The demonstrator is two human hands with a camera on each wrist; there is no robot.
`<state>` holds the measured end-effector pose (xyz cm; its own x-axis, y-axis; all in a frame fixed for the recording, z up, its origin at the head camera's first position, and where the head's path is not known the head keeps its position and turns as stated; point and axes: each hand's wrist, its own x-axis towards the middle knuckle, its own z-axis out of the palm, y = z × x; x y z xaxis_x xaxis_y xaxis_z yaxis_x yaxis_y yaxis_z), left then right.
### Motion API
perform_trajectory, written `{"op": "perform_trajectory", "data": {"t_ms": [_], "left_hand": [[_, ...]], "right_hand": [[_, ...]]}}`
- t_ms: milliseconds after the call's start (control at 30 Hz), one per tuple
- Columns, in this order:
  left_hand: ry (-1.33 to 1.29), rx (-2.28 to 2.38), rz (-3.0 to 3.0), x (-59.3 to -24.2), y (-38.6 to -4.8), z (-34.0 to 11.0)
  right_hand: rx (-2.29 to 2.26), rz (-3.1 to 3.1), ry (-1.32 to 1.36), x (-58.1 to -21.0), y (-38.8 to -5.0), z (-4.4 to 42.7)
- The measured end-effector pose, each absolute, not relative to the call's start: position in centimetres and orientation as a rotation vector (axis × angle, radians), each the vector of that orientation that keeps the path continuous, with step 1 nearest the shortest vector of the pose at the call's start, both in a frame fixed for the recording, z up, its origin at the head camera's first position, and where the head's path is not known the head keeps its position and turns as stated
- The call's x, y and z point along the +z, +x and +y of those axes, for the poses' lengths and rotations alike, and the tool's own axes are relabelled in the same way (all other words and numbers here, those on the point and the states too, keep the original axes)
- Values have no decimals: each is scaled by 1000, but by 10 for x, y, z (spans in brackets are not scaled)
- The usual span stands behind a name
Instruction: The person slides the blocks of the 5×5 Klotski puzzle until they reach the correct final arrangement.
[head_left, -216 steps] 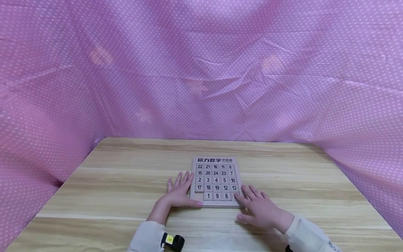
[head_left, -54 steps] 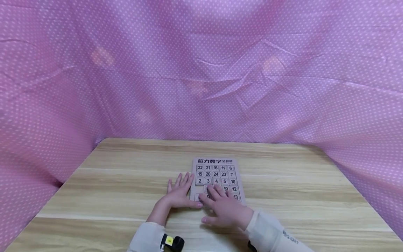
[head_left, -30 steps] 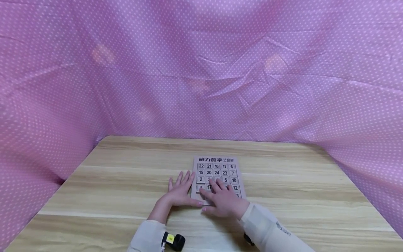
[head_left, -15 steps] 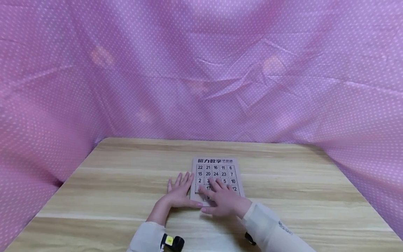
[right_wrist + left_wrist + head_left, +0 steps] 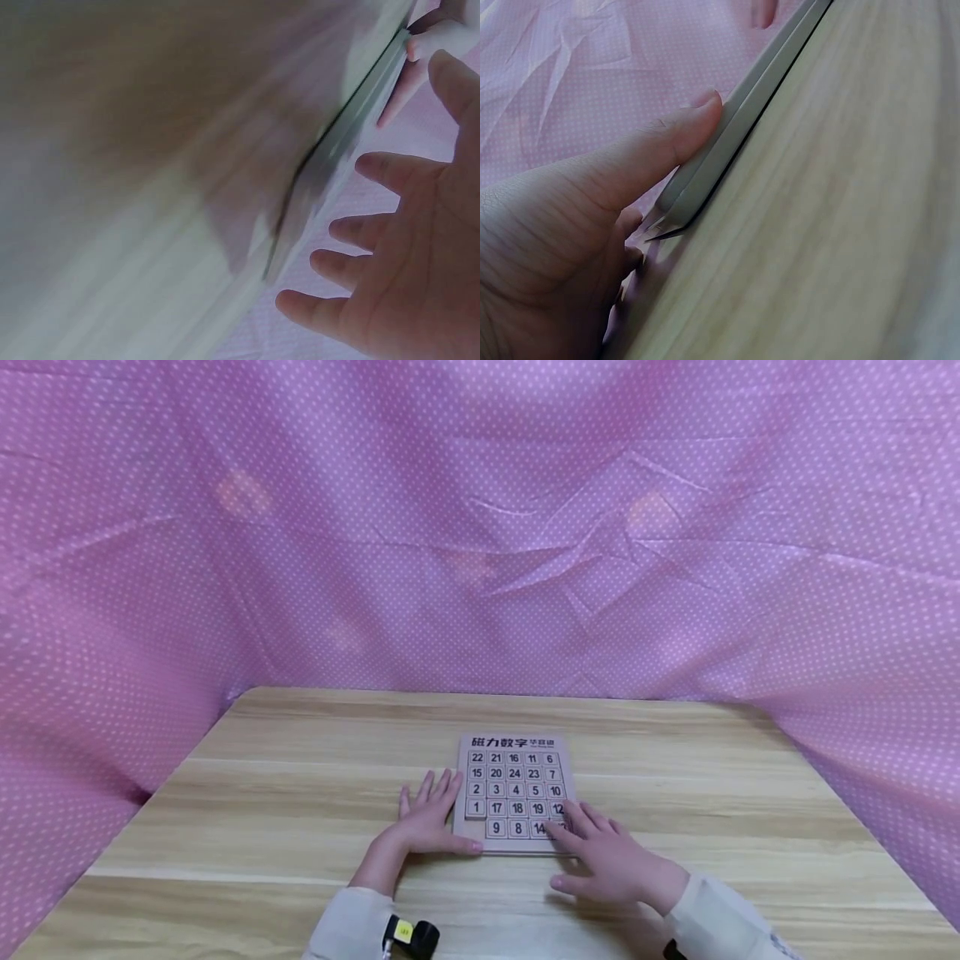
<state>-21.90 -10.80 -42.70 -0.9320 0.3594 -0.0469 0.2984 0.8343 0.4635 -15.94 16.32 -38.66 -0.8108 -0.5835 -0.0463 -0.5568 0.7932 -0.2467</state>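
Note:
A magnetic number sliding puzzle lies flat on the table, its numbered tiles in rows. The gap is at the bottom-left, below the 1 tile. In the bottom row I read the 9, 8 and 14 tiles; a finger partly covers the one at the right end. My left hand spreads its fingers at the puzzle's left edge, thumb on the near left corner, as the left wrist view also shows. My right hand, fingers spread, reaches over the near right corner; its index fingertip is at the 14 tile.
The puzzle stands on a wood-grain table. Pink dotted cloth hangs behind it and along both sides. A black wrist device with a yellow label sits at the left sleeve.
The 1 tile has come up from the bottom row into the row above; 17, 18, 19 and 12 stand one place further right. My right hand went left, then back right. The left hand stays.

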Motion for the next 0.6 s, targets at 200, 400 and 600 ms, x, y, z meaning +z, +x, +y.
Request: {"op": "perform_trajectory", "data": {"t_ms": [200, 400, 600], "left_hand": [[511, 707, 2879, -426, -218, -108], [512, 710, 2880, -426, -217, -107], [512, 712, 2882, -427, -218, -106]], "right_hand": [[-364, 2879, -868, -391, -157, 179], [-361, 2893, -909, -393, -157, 180], [-352, 2897, -932, -395, -159, 174]]}}
